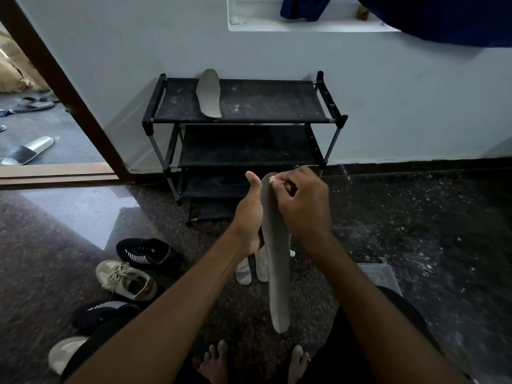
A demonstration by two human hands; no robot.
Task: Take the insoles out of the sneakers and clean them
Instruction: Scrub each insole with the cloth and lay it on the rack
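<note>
A long grey insole hangs upright in front of me. My left hand grips its left edge near the middle, thumb raised. My right hand presses a small pale object, perhaps a cloth or sponge, against the insole's top end. A second grey insole lies on the top shelf of the black shoe rack. Two white insoles lie on the floor behind the held one. On the left floor stand a black sneaker, a beige sneaker and another black sneaker.
A pale shoe sits at the bottom left beside my knee. A clear plastic box is on the floor at right. An open doorway at left shows slippers outside. My bare feet are below.
</note>
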